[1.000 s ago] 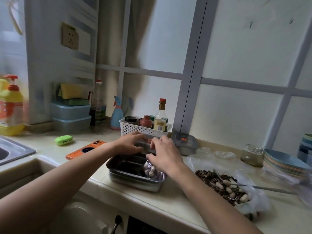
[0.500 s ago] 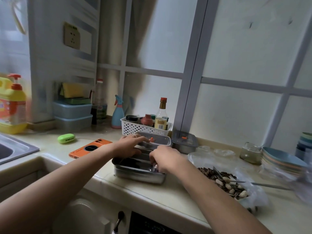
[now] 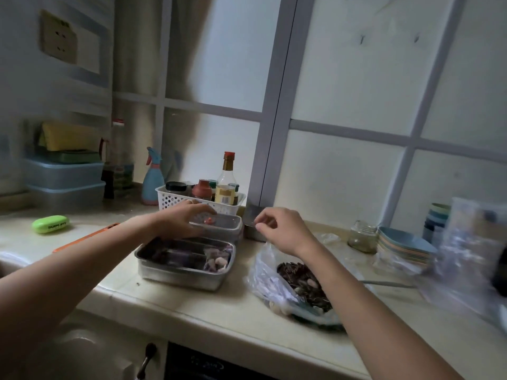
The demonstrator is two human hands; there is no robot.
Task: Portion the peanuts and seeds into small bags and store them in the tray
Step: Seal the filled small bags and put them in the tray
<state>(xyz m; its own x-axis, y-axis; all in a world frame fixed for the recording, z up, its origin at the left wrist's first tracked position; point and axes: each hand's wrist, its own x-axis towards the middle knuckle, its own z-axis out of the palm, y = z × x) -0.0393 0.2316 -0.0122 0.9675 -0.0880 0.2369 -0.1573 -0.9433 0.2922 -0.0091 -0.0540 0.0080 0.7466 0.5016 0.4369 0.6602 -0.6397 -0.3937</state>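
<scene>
my left hand (image 3: pixel 183 221) lies flat on the lidded box (image 3: pixel 229 224) at twelve o'clock from the tray (image 3: pixel 178 274); right hand (image 3: pixel 284 232) at two o'clock, fingers curled, grip unclear.

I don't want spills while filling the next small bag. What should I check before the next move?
1. The small bag lies inside the steel tray: ok.
2. Room in the tray for more bags: ok, its left part looks bare.
3. The big bag of seeds and peanuts is within reach of the right hand: ok.
4. That hand is free: cannot tell; its fingers pinch together.
5. The left hand is out of the tray: ok, it rests on the lidded container behind.
6. Fresh bags ready: cannot tell; the plastic at far right is blurred.
</scene>
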